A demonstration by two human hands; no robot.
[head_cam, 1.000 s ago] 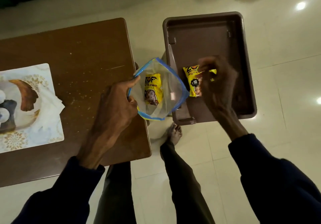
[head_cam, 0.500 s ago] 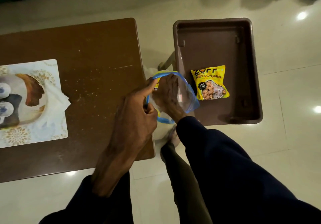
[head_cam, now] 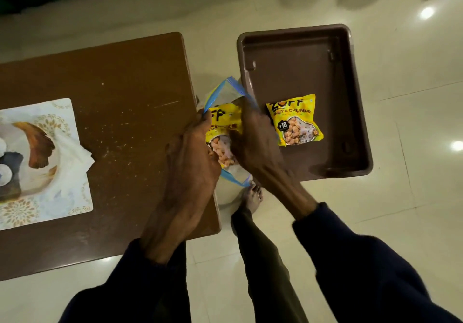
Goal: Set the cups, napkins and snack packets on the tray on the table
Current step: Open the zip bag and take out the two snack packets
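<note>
A brown plastic tray (head_cam: pixel 350 112) stands to the right of the brown table (head_cam: pixel 120 92). One yellow snack packet (head_cam: pixel 294 119) lies flat inside the tray. Between table and tray, my left hand (head_cam: pixel 193 152) pinches the rim of a clear zip bag (head_cam: pixel 225 89) with a blue edge. My right hand (head_cam: pixel 253 137) grips a second yellow snack packet (head_cam: pixel 224 124), which is partly out of the bag's mouth. At the table's left edge a patterned tray (head_cam: pixel 75 202) carries white napkins (head_cam: pixel 72 152) and cups (head_cam: pixel 7 172), only partly in frame.
The floor is pale glossy tile with light reflections (head_cam: pixel 427 12). My bare foot (head_cam: pixel 253 197) and dark trouser legs stand below the bag, in the gap between table and brown tray. The table's right corner (head_cam: pixel 213 227) is close to my left wrist.
My right hand left one packet lying in the brown tray, went into the zip bag and now lifts the second packet out. My left hand kept hold of the bag's rim.
</note>
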